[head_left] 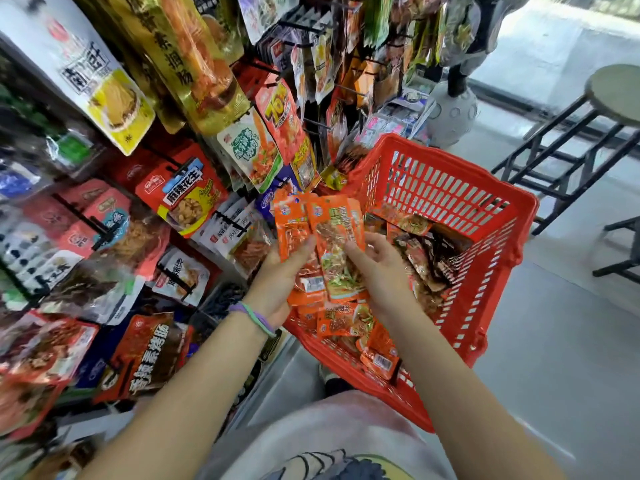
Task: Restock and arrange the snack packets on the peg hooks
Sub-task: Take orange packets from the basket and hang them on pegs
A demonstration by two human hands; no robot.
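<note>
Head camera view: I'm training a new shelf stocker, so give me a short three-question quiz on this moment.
1. True or false: the left hand holds orange snack packets.
2. The red basket stands: A) left of the peg hooks, B) right of them, C) on the stool.
3. What does the right hand touch?

Key:
1. True.
2. B.
3. The front orange packet, fingers on its face, above the basket.
</note>
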